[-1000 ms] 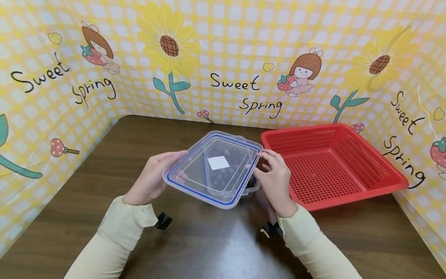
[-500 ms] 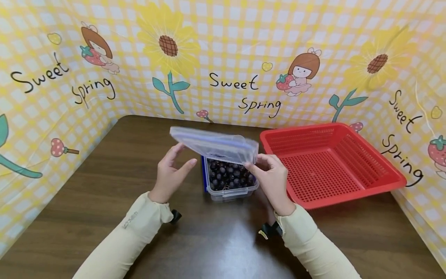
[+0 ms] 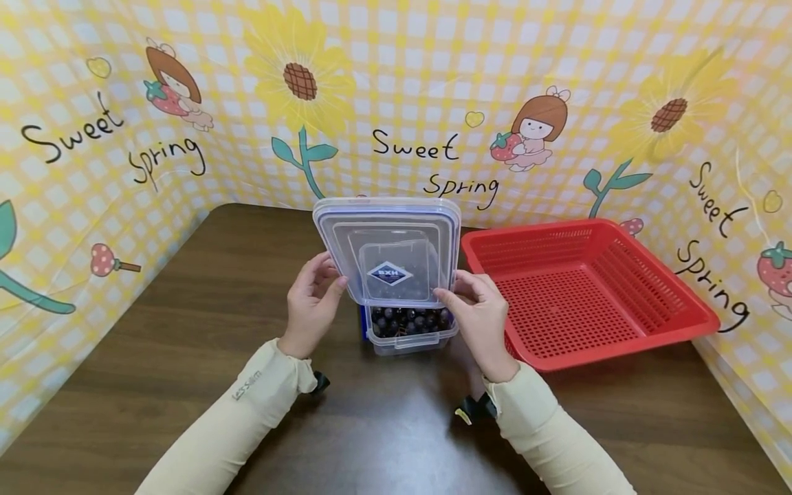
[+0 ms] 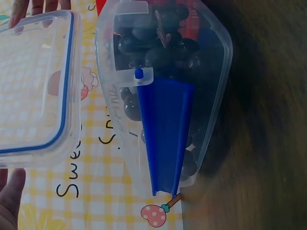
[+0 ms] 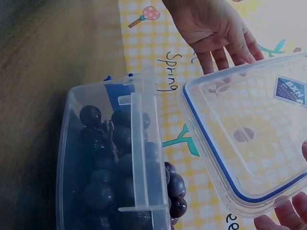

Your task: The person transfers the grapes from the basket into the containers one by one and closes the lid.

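A clear plastic lid [image 3: 396, 227] with a blue seal and a blue label stands tilted up over a clear food container [image 3: 402, 344]. In both wrist views a gap separates lid and container. My left hand [image 3: 309, 302] holds the lid's left edge, thumb in front and fingers partly hidden behind. At the lid's lower right corner, my right hand [image 3: 479, 309] pinches the rim between thumb and fingers. Dark purple grapes [image 5: 177, 184] with bits of stem fill the container. A blue side clip [image 4: 165, 134] hangs down on its left side.
To the right of the container is a red perforated basket [image 3: 569, 309] on the brown wooden table [image 3: 204, 289]. A yellow checked cloth [image 3: 421, 82] with printed flowers and figures walls in the back and sides.
The lid has turned from lying slanted over the container to standing upright, its label now facing me. My left hand let go and took its edge again; the grapes have come into view.
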Demonstrator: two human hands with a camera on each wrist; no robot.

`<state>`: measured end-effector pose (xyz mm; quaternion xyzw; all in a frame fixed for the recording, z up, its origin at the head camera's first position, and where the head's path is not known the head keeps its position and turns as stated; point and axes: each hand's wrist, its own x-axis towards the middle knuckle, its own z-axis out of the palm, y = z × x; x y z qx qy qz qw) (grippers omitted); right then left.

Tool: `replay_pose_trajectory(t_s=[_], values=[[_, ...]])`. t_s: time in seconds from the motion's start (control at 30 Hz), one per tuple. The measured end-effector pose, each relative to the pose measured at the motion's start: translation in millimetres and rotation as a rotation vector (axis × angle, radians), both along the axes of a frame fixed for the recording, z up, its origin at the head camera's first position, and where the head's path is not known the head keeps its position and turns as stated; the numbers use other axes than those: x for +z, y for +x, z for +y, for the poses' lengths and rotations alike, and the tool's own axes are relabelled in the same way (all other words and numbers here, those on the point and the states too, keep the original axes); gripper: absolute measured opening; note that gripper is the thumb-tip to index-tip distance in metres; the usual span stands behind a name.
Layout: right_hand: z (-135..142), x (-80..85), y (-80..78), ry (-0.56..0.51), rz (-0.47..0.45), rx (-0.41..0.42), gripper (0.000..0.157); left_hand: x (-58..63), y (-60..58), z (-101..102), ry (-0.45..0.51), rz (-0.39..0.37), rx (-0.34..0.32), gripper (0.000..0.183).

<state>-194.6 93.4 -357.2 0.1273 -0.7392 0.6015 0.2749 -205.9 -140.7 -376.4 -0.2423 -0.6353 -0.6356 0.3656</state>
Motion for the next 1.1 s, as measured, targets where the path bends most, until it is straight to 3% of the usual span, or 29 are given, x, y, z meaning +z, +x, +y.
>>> replay_pose_trajectory(t_s=[0.2,0.37,0.77,0.9,1.1], values=[[-0.9,4.8,-1.8,-0.024,0.012,-0.004,0.033,0.7,-2.3,0.8,0.03,-0.001,-0.045,0.052],[-5.2,13.0,0.4,0.022,0.076,-0.006,0.036,3.2,-2.4,-2.9,0.049,-0.013,-0.061,0.059],[-5.7,20.5,-6.7,0.044,0.06,-0.036,0.038,14.9,0.9,-5.2,0.04,-0.046,-0.033,0.047],[-6.9,23.5,-8.9,0.065,0.029,-0.048,0.034,20.7,2.4,-4.9,0.019,-0.124,0.012,0.037],[-7.0,21.8,-11.1,0.066,-0.081,-0.039,0.032,25.3,2.7,-3.5,0.019,-0.317,0.027,0.034]])
